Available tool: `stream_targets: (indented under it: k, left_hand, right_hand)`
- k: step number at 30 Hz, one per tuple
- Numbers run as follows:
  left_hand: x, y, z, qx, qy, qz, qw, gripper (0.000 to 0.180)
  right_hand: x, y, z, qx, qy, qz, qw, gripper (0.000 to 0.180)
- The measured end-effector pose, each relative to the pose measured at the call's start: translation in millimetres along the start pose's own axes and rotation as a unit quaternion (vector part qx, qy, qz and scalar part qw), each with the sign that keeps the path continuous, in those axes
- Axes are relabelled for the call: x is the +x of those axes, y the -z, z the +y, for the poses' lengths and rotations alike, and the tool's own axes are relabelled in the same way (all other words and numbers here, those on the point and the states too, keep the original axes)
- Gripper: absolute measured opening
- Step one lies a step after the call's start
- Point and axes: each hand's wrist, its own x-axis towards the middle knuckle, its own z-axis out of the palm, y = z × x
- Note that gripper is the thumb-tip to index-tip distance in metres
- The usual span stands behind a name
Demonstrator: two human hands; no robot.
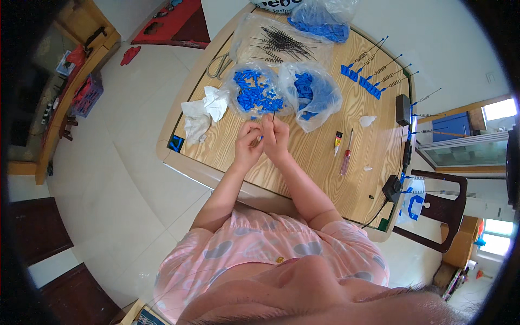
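Observation:
Over the near part of the wooden table, my left hand (249,144) and my right hand (276,138) meet with fingers closed. A thin dark wire (273,115) sticks up from the right hand's fingertips. Between the two hands shows a small bit of blue; the left fingers hide what they pinch. Just beyond my hands lies a clear plastic bag (234,103) of small blue pieces (252,89). To its right a second clear bag (323,103) holds larger blue parts (304,89). Farther back, black coiled wires (279,44) are heaped on plastic sheeting.
Scissors (218,66) and crumpled tissue (196,120) lie left. A small glue tube (338,142) and a screwdriver (346,154) rest right on the table (319,168). Coiled wires with blue pieces (370,86) line the right edge, near black boxes (402,110). A chair (452,211) stands beyond.

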Motion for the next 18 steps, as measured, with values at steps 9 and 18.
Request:
stream_targets:
  k: [9, 18]
  left_hand:
    - [2.6, -3.4, -2.3, -0.038, -0.009, -0.004, 0.999, 0.016]
    - [3.9, -0.7, 13.1, -0.025, -0.040, 0.007, 0.999, 0.010]
  right_hand:
    - [5.2, 6.5, 2.0, 0.001, -0.061, -0.002, 0.998, 0.024]
    - [24.7, 29.4, -24.9, 0.089, -0.006, -0.126, 0.988, 0.012]
